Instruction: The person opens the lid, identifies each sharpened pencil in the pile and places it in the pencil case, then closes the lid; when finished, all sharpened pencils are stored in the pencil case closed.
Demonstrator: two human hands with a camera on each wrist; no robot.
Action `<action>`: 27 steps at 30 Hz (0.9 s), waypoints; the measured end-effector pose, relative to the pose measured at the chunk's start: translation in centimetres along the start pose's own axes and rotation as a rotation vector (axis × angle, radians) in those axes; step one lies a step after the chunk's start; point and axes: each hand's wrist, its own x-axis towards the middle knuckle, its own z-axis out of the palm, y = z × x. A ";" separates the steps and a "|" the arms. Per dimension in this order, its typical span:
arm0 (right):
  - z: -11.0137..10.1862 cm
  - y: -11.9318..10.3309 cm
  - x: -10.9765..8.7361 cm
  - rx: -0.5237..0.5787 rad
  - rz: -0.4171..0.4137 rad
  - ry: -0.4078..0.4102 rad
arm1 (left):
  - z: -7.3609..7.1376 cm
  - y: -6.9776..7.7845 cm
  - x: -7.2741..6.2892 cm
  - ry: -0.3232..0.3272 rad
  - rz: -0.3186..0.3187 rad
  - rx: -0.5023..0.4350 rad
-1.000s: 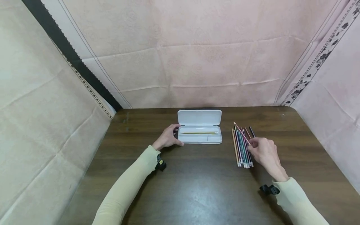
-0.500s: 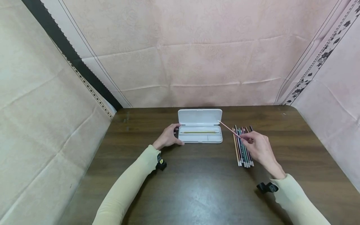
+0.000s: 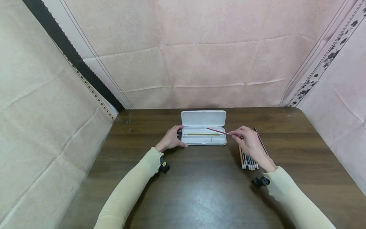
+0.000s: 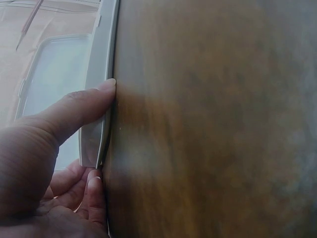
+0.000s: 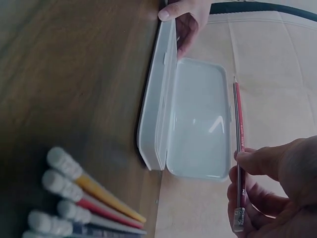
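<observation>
A white pencil case (image 3: 194,140) lies on the table with its lid (image 3: 203,118) raised at the back. One yellow-green pencil (image 3: 197,134) lies lengthwise inside. My left hand (image 3: 171,138) grips the case's left end; in the left wrist view the thumb presses the front wall and the fingers reach around the end. My right hand (image 3: 248,143) pinches a red and dark striped pencil (image 5: 239,119) near its eraser end, between thumb and fingers. Its sharpened tip points left, over the case in the head view. Beneath the right hand lies a row of pencils (image 3: 248,163), partly hidden by it.
A dark pencil (image 3: 261,141) lies at the right side of the row, angled away from the others. The brown wooden table (image 3: 183,187) ends at a light cloth backdrop (image 3: 206,63), with more cloth at both sides.
My right hand has lifted the red pencil from the row and carried it left, turning it from steeply slanted to nearly level over the case's right part. The left hand stays put.
</observation>
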 end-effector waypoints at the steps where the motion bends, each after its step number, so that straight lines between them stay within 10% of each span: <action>1: 0.2 -0.1 0.2 0.000 -0.003 -0.011 | 0.0 0.0 0.0 -0.001 -0.001 -0.001; 27: 6.9 0.7 5.9 0.017 -0.073 -0.180 | -0.1 0.1 -0.1 0.004 0.000 -0.003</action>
